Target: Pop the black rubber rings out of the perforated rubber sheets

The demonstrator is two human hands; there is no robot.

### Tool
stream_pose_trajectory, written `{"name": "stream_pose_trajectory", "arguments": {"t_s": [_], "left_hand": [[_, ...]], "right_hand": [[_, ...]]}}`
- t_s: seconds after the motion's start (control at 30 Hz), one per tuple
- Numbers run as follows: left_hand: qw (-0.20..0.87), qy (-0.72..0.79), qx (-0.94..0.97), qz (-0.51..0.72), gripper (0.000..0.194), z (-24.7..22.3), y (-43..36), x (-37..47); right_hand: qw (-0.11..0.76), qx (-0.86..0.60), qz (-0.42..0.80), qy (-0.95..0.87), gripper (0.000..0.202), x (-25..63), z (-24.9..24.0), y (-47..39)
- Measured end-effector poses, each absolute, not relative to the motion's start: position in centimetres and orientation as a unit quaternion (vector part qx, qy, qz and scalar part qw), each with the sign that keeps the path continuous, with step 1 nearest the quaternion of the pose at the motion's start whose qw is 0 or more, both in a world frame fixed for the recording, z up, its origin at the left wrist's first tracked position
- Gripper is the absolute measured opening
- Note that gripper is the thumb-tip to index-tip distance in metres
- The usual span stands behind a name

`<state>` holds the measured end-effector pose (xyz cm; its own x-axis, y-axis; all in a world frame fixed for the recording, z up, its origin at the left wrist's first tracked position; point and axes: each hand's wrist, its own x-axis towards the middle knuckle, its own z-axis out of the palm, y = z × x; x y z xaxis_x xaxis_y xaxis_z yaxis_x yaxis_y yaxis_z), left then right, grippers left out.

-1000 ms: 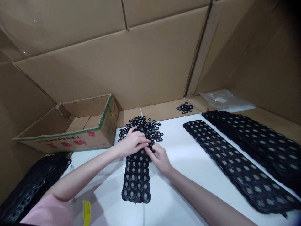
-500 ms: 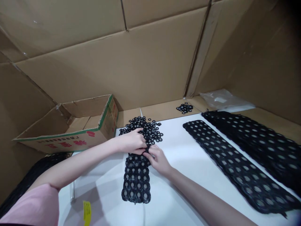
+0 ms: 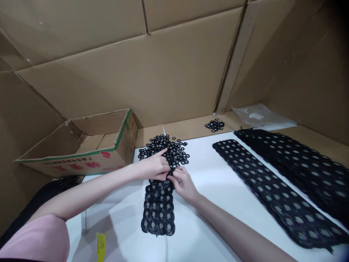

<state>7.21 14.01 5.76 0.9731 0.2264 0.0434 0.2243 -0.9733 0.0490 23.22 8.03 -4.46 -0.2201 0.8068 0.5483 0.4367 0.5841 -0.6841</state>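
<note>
A narrow black strip with rows of pale round openings [image 3: 158, 214] lies on the white table in front of me. At its far end my left hand [image 3: 156, 168] is closed, thumb and curled fingers pressed at the edge while the index finger stretches over loose rings. Close against it, my right hand [image 3: 185, 183] pinches a black piece at the strip's far right corner. That piece is mostly covered by my fingers, so its exact form is hard to see. Just beyond both hands spreads a pile of small black rings [image 3: 178, 150].
Two longer black strips with round openings [image 3: 261, 182] lie to the right. A smaller ring heap [image 3: 215, 125] and a clear plastic bag [image 3: 263, 113] are at the back. On the left stands an open cardboard box [image 3: 81, 165], with black material [image 3: 40, 203] beside it and a yellow label [image 3: 100, 247] nearer.
My left index finger has straightened out further over the ring pile. My right fingers have shifted slightly, and the black piece between the hands shows a little more.
</note>
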Motion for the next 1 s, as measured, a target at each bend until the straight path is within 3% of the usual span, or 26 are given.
{"name": "stream_pose_trajectory", "arguments": {"t_s": [0.27, 0.63, 1.0], "left_hand": [[0.156, 0.135, 0.974, 0.091, 0.018, 5.2, 14.2, 6.9], [0.212, 0.150, 0.961, 0.093, 0.018, 4.6, 14.3, 6.4], [0.085, 0.129, 0.987, 0.049, 0.026, 6.5, 13.9, 5.7]], "right_hand": [[0.470, -0.414, 0.192, -0.755, 0.037, 23.1, -4.7, 8.1], [0.471, -0.385, 0.160, -0.777, 0.034, 23.1, -4.6, 7.9], [0.469, -0.405, 0.183, -0.763, 0.035, 23.2, -4.6, 8.2]]}}
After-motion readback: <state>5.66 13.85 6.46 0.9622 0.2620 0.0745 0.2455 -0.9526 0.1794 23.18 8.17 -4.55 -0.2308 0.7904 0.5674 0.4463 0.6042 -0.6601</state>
